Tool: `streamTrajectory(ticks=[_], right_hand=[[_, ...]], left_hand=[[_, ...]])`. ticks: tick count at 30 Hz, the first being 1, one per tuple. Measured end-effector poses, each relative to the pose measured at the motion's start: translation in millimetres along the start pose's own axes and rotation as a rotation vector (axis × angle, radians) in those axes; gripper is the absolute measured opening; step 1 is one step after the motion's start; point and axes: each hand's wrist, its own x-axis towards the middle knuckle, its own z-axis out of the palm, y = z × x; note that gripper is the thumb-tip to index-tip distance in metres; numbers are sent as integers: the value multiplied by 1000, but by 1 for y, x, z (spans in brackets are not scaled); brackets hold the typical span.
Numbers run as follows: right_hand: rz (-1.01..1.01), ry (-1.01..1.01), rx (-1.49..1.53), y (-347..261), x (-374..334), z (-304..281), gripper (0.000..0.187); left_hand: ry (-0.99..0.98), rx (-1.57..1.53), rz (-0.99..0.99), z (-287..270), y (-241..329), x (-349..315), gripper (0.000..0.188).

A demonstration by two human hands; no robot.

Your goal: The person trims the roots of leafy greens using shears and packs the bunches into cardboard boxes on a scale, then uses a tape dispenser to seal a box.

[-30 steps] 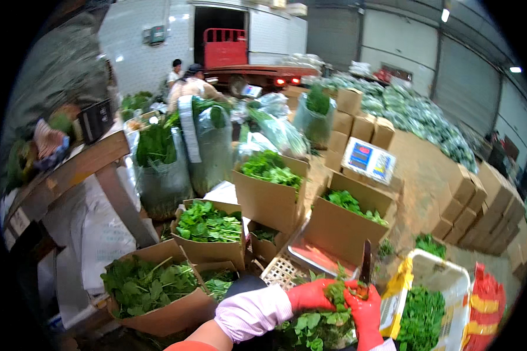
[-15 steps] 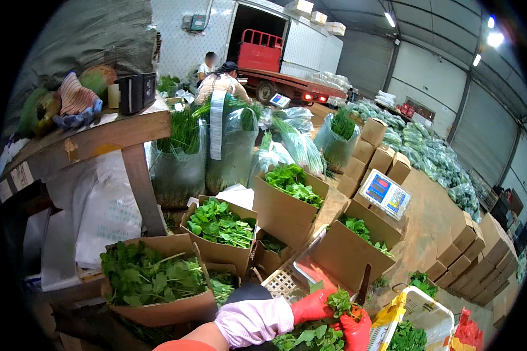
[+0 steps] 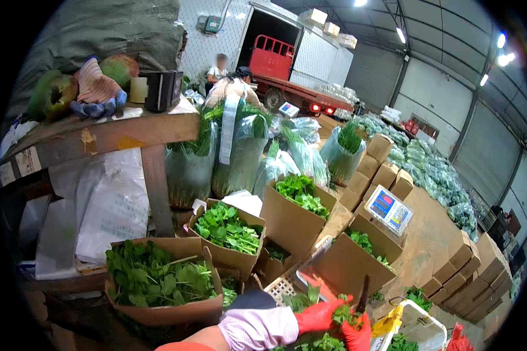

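Observation:
My left hand (image 3: 319,316), in a red glove below a pink-and-white striped sleeve, is closed on a small bunch of leafy greens (image 3: 342,316). Close against it is my right hand (image 3: 357,335), red-gloved too and partly cut off by the lower edge, with its fingers curled by the same bunch. A dark, narrow knife-like blade (image 3: 363,294) rises from the right hand; its grip is hidden. More loose greens (image 3: 322,344) lie under the hands. A cardboard box of greens (image 3: 218,294) stands left of my forearm.
Several open boxes of greens, one a carton (image 3: 351,251), stand ahead, with a digital scale (image 3: 388,210) behind. A white crate (image 3: 425,320) is at right. At left is a wooden table (image 3: 158,127) with a glove. Farther off are two people (image 3: 231,89), a truck (image 3: 301,88) and bagged vegetables (image 3: 416,158).
The view has shifted, so the surroundings sit a little farther right and lower at left. Both hands stay together at the bunch; the left fingers now reach farther over it.

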Motion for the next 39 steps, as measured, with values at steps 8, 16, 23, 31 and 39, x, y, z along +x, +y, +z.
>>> streamTrajectory(ticks=[8, 16, 23, 31, 39], right_hand=[[248, -90, -214, -28, -9, 16, 40], [337, -56, -89, -41, -3, 18, 27], [279, -3, -6, -33, -1, 4, 30], [240, -6, 3, -57, 0, 2, 32], [173, -50, -3, -64, -14, 7, 23]], left_hand=[[-284, 37, -397, 17, 17, -12, 60], [-220, 117, -386, 13, 18, -3, 81], [-245, -204, -19, 8, 45, 2, 48], [-416, -243, -329, -5, 47, 8, 61], [-517, -236, -429, 8, 34, 2, 33]])
